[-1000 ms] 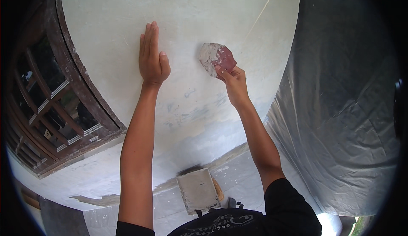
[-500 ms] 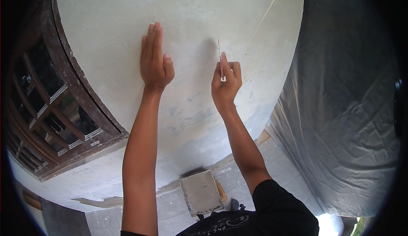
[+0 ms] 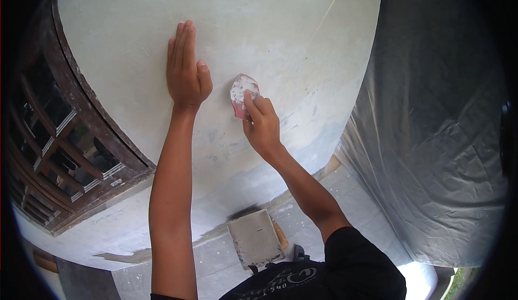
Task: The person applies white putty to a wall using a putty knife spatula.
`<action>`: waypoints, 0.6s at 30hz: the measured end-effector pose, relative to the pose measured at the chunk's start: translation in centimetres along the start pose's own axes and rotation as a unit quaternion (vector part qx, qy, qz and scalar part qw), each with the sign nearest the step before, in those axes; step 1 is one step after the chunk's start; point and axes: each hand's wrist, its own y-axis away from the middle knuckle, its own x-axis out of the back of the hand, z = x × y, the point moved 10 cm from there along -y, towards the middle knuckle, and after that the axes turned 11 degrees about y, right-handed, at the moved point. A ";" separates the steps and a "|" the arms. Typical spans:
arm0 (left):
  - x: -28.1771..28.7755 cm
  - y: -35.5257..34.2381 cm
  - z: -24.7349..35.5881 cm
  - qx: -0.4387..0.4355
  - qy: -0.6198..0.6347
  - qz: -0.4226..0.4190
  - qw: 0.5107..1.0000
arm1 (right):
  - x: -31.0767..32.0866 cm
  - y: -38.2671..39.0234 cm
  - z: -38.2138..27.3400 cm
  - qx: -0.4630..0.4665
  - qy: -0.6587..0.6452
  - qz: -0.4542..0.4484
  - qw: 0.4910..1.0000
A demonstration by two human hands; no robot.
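My left hand [image 3: 186, 76] lies against the pale plastered wall [image 3: 243, 35], its fingers stretched upward together and the thumb held apart. To its right and a little lower, my right hand [image 3: 263, 124] pinches a small putty scraper [image 3: 244, 91]. The scraper is reddish-pink with white putty smeared over its broad face. That face is turned toward me, close to the wall; whether its edge touches the surface I cannot tell. Bluish-grey patches mark the plaster below both hands.
A dark wooden window frame [image 3: 102, 127] with glass panes borders the wall on the left. Grey plastic sheeting [image 3: 426, 154] hangs on the right. Below, a putty-coated square board or tray [image 3: 256, 239] sits on the white-spotted floor covering [image 3: 210, 270] by the wall's foot.
My right hand has moved left and down toward my left hand, and the scraper has turned from edge-on to showing its broad face. My left hand remains against the wall.
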 end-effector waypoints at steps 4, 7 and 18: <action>0.0 0.1 0.1 0.002 -0.015 -0.006 1.000 | 2.8 0.3 2.5 -0.078 -0.125 0.044 0.988; 0.0 0.2 -0.1 0.005 -0.022 -0.021 1.000 | 4.2 -0.9 9.0 -0.275 -0.296 0.102 0.909; -0.3 0.0 0.1 0.005 -0.034 -0.022 0.999 | 5.7 0.5 15.4 -0.340 -0.333 0.121 0.871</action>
